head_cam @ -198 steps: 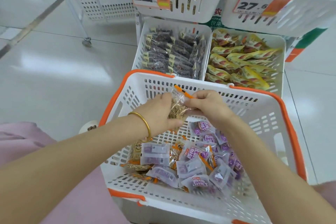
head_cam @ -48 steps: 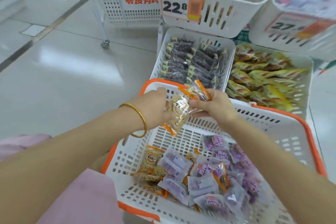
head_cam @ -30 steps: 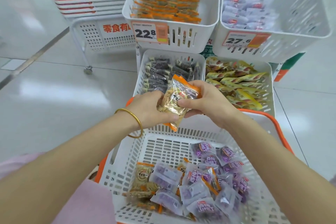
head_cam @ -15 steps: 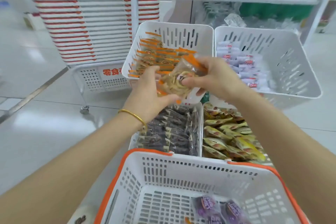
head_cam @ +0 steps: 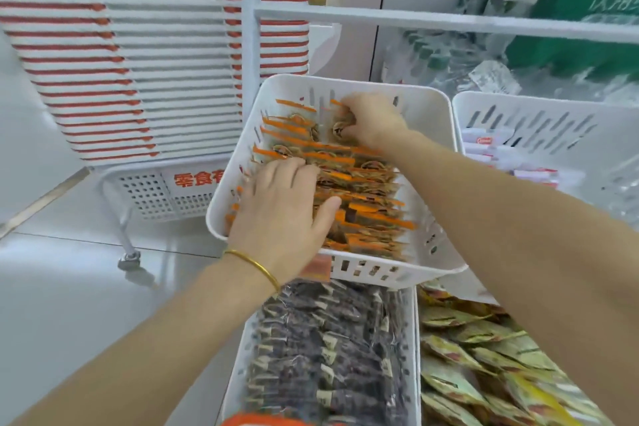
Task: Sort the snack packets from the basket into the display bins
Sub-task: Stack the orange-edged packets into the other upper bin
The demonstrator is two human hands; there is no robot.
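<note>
**Listener:** Which step are you at?

**Me:** Placing. My right hand is deep in the upper display bin. Its fingers are curled round one orange-edged packet at the far end of the row, near the back wall. My left hand lies flat with its fingers spread, pressing on the stacked packets at the near end. It holds nothing.

**Listener:** What does the next move call for?

**Me:** I judge the packet needs slotting on edge into the row and then letting go, while the flat hand steadies the stack. After that I would go back to the basket. Only its orange rim shows at the bottom edge, so I cannot tell what is left inside.

**Listener:** What is in the bins?

**Me:** The upper display bin is white and slotted, tilted toward me, and filled with packets that have orange edges. Just beside it on the right, a second white bin holds pale packets with small red marks. Below, a lower bin is packed with dark packets. Yellow-green packets lie beside them on the right.
</note>
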